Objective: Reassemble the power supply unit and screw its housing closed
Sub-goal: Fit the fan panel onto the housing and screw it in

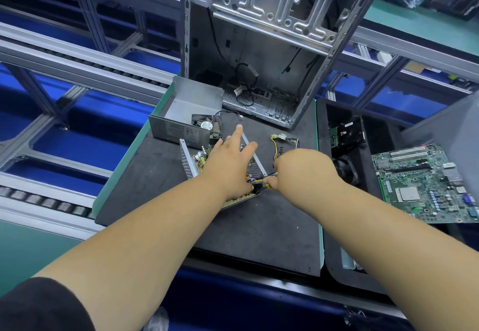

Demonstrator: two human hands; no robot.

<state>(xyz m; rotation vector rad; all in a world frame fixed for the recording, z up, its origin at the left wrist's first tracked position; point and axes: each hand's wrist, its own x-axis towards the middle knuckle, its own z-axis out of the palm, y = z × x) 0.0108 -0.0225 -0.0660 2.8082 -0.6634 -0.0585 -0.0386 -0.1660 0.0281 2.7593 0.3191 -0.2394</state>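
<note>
The power supply's lower tray with its circuit board lies on the black mat, its perforated walls showing at left and right. My left hand rests flat on the board with fingers straight. My right hand pinches the yellow and black cable bundle at the board's near corner. The bundle's loose end with a white connector lies beyond my right hand. The empty silver housing cover with its black fan stands behind the tray.
An open computer case stands upright at the back of the mat. A green motherboard and a black drive lie in a black foam tray to the right. Aluminium conveyor rails run along the left.
</note>
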